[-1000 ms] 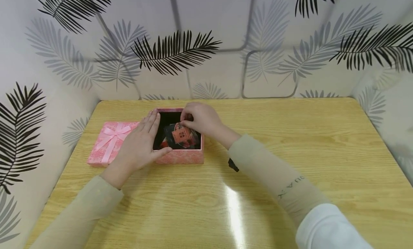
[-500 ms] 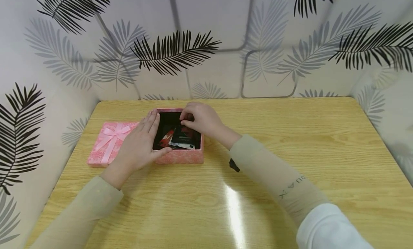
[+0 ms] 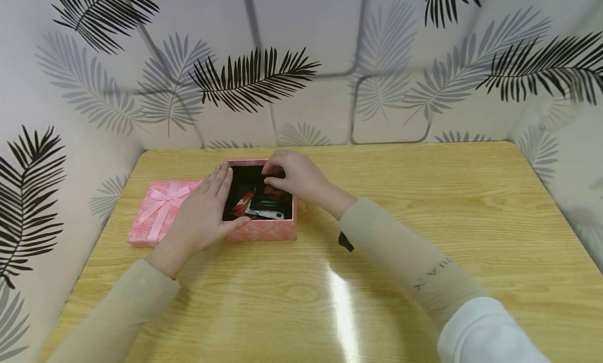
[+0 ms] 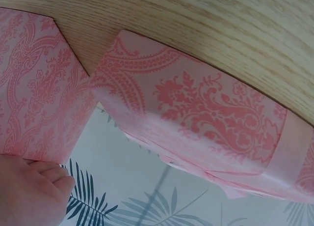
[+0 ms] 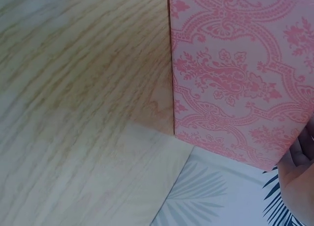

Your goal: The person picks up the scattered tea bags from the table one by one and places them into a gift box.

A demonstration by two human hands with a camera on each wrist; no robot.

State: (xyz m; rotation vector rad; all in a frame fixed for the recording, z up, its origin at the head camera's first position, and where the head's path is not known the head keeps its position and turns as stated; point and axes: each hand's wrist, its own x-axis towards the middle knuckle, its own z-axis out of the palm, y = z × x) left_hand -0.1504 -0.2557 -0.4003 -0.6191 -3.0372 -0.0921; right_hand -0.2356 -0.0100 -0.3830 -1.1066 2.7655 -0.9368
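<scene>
An uncovered pink patterned box (image 3: 261, 230) with a dark inside stands on the table in the head view. Several flat, card-like pieces lie in it: a black one (image 3: 265, 200), a red one (image 3: 242, 203) and a white-edged one (image 3: 266, 214). My left hand (image 3: 200, 211) rests against the box's left side, fingers straight, thumb over the front rim. Over the right rim, my right hand (image 3: 297, 174) has loosely bent fingers, with nothing visible between thumb and index finger. Both wrist views show the box's pink outer wall (image 4: 41, 83) and part of each hand.
A pink lid (image 3: 162, 208) with a ribbon bow lies left of the box, partly behind my left hand. The wooden table (image 3: 424, 195) ends at a leaf-patterned wall covering (image 3: 320, 106). A small black piece (image 3: 345, 241) shows beneath my right sleeve.
A dark card-like piece with an orange label, seen one second ago below my right fingers, has dropped into the box; a black face shows now. Both hands stay nearly in place.
</scene>
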